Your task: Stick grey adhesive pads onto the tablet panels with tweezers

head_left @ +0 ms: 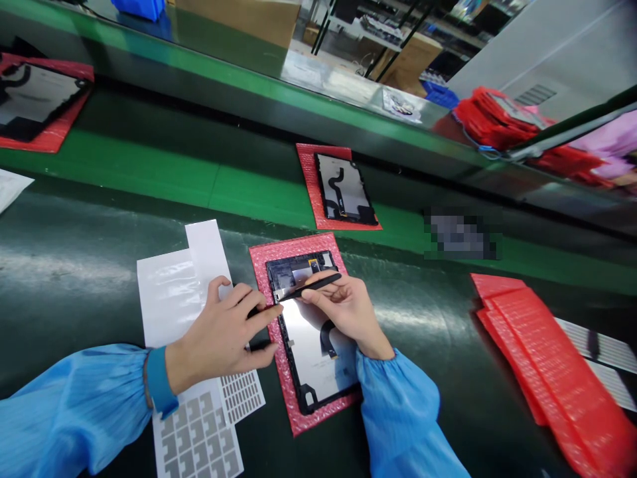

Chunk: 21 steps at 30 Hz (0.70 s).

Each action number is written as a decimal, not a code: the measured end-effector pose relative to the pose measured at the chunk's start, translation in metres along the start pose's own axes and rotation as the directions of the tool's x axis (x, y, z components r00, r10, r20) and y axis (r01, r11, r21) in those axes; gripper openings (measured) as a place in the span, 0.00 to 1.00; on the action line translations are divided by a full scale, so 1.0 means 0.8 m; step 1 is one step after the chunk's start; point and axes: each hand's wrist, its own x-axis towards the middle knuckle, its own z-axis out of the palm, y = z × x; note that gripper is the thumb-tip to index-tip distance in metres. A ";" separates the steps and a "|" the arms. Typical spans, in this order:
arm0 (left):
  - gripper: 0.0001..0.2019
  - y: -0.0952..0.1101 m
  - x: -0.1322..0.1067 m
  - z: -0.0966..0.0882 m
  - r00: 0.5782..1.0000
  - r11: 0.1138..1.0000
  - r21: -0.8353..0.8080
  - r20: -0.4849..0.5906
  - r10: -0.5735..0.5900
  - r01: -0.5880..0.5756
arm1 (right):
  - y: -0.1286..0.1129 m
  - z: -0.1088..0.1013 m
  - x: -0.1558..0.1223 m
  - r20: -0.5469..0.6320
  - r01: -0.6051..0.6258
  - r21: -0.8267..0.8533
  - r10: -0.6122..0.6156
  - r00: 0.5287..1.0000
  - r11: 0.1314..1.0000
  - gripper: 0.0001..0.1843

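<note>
My right hand [343, 302] pinches black tweezers [321, 285], their tips near the upper left edge of a tablet screen panel [311, 348]. This panel has a black frame, a pale shiny back and a dark flex cable [327, 338]. It lies on a pink bubble-wrap pouch [293, 418]. My left hand [231, 328] has its fingers spread, the index fingertip at the panel's left edge near the tweezer tips. Something dark shows between its fingers; I cannot make out what. Under and beside that hand lie white sheets [166, 285] and a sheet of grey stickers [199, 438].
Another panel [348, 189] on a red pouch rests on the green strip beyond, with one more [40, 99] at far left. Red bubble pouches [552, 372] are stacked at right beside striped white sheets [607, 345]. A raised ledge [239, 86] runs along the back.
</note>
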 end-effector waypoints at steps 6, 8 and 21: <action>0.25 0.001 0.001 0.002 0.999 1.000 -0.004 0.036 -0.025 0.025 | -0.002 0.002 0.001 -0.011 0.006 -0.016 -0.006 1.000 1.000 0.16; 0.26 0.001 0.001 0.002 0.998 0.999 -0.018 0.042 -0.036 0.037 | -0.002 0.001 0.002 -0.030 0.010 -0.011 -0.010 0.999 1.000 0.17; 0.26 0.003 0.001 0.001 0.996 0.997 -0.028 0.053 -0.071 0.072 | -0.017 -0.009 -0.003 -0.092 0.030 -0.029 -0.032 0.995 0.999 0.16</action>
